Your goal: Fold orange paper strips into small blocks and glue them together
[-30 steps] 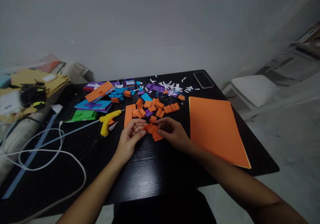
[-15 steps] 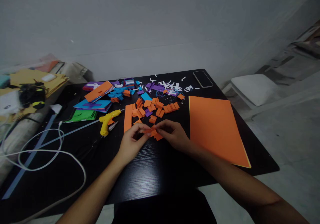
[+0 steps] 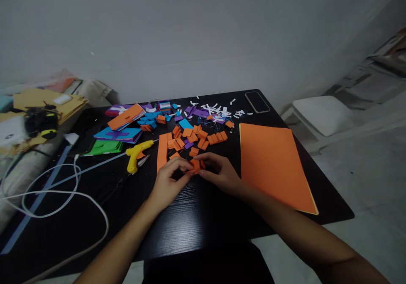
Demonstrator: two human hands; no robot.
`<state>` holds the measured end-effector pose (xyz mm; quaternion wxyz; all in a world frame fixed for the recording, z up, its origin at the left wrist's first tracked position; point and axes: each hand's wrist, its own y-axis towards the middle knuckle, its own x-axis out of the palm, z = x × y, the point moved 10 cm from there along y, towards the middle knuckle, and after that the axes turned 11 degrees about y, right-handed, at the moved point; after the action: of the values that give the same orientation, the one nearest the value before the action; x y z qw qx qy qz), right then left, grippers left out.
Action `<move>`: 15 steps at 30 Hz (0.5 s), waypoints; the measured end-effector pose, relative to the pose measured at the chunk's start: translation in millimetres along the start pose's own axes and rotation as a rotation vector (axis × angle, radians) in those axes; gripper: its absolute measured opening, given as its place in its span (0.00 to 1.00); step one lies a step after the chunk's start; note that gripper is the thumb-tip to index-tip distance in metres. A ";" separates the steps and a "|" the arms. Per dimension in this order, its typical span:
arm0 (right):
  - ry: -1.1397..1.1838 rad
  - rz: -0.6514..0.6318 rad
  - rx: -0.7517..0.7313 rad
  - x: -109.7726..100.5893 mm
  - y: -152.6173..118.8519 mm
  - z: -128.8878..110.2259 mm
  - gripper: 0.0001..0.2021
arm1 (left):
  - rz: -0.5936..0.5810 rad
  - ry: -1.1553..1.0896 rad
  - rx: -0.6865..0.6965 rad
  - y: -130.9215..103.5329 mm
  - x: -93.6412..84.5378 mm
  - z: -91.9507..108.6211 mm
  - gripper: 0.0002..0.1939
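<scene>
Between my hands, near the middle of the black table (image 3: pixel 177 224), is a small orange paper piece (image 3: pixel 196 166). My left hand (image 3: pixel 170 179) pinches its left side between thumb and fingers. My right hand (image 3: pixel 220 172) has its fingers closed around the right side, partly hiding it. Just beyond my fingers lie several small folded orange paper pieces (image 3: pixel 203 143), with a purple piece (image 3: pixel 188 144) among them. A long orange paper strip (image 3: pixel 162 148) lies beyond my left hand.
On the left are a yellow glue gun (image 3: pixel 136 154), stacked blue paper (image 3: pixel 127 134), green paper (image 3: pixel 104 147) and a looping white cable (image 3: pixel 98 205). Large orange sheets (image 3: pixel 272 165) lie right, a phone (image 3: pixel 257 102) at the back right. White scraps (image 3: pixel 218 111) litter the back; a white stool (image 3: pixel 320 112) stands beyond.
The orange piece in my fingers has turned so a broader face shows. My right fingers have shifted around its right side; my left hand has barely moved.
</scene>
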<state>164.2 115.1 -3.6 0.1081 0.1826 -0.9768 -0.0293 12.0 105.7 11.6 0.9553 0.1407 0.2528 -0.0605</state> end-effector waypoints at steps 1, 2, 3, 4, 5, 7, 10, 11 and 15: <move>-0.017 0.004 -0.008 -0.7 -0.3 -0.6 0.16 | 0.009 0.020 0.017 0.1 -1.4 1.7 0.01; -0.032 0.007 -0.017 -1.3 -0.7 -1.1 0.16 | 0.025 0.041 0.027 0.2 -3.4 2.9 0.01; -0.045 0.007 -0.025 -1.6 -1.1 -1.7 0.17 | 0.042 0.059 0.030 0.2 -5.7 3.4 0.02; -0.055 0.008 -0.034 -1.9 -1.5 -2.5 0.16 | 0.054 0.071 0.026 0.2 -7.5 3.2 0.02; -0.063 0.008 -0.042 -1.9 -1.9 -3.4 0.16 | 0.057 0.073 0.019 0.3 -8.3 2.7 0.02; -0.071 0.005 -0.050 -1.2 -2.5 -4.7 0.16 | 0.037 0.046 0.007 0.7 -6.7 2.2 0.02; -0.056 0.010 -0.050 0.3 -2.6 -5.3 0.17 | -0.001 -0.007 0.006 1.3 -1.9 3.5 0.01; -0.050 0.016 -0.050 0.6 -2.5 -5.3 0.17 | -0.003 -0.016 0.005 1.5 -1.1 4.0 0.01; -0.045 0.049 -0.048 -0.3 -2.3 -3.2 0.14 | 0.016 -0.054 -0.018 2.2 -0.9 3.5 0.01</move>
<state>166.0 113.0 -0.8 0.0912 0.1551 -0.9822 -0.0544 13.2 106.8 15.6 0.9635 0.1326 0.2263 -0.0542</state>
